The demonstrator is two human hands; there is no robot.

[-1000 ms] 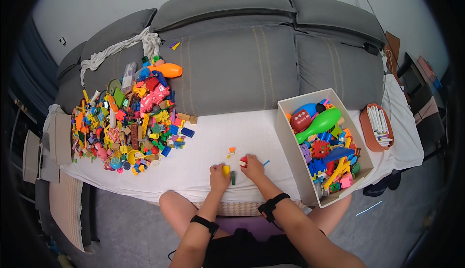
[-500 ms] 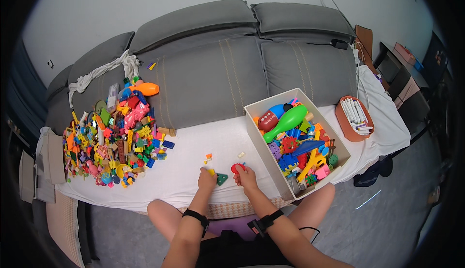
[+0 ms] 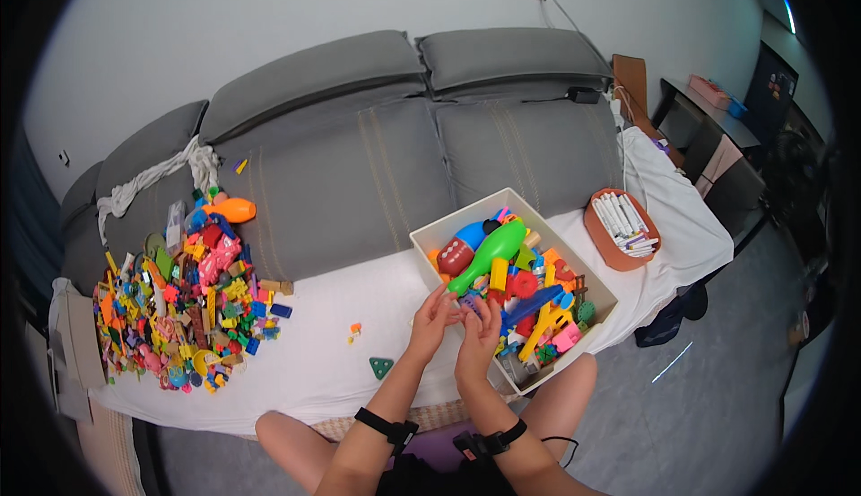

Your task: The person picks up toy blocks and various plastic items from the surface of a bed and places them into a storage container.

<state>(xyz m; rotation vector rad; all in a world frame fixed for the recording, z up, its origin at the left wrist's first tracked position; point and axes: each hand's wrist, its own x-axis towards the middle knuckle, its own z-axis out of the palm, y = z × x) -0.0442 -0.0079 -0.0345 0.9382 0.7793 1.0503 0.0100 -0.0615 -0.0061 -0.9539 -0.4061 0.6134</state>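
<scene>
Over the left edge of a white bin (image 3: 560, 376) full of toys, my left hand (image 3: 432, 326) is held with its fingers stretched and nothing seen in it. Close beside it, my right hand (image 3: 482, 333) is raised with fingers apart and loosely bent, no toy visible between them. Just beyond the fingers, a yellow block (image 3: 499, 274) and a round red piece (image 3: 524, 284) lie among the toys, by a green bowling pin (image 3: 491, 254). A purple piece (image 3: 470, 302) shows partly between my hands. On the white sheet lies a dark green triangle with holes (image 3: 381, 368).
A large heap of mixed toys (image 3: 179, 308) covers the sheet's left side. Small orange and yellow pieces (image 3: 355, 329) lie between heap and bin. Right of the bin stands an orange-brown basket of white markers (image 3: 622, 227). A grey sofa back (image 3: 332, 164) runs behind.
Both hands moved right from the sheet to the bin. The yellow block and the red toothed disc are out of my hands; matching pieces show in the bin. The view has shifted too.
</scene>
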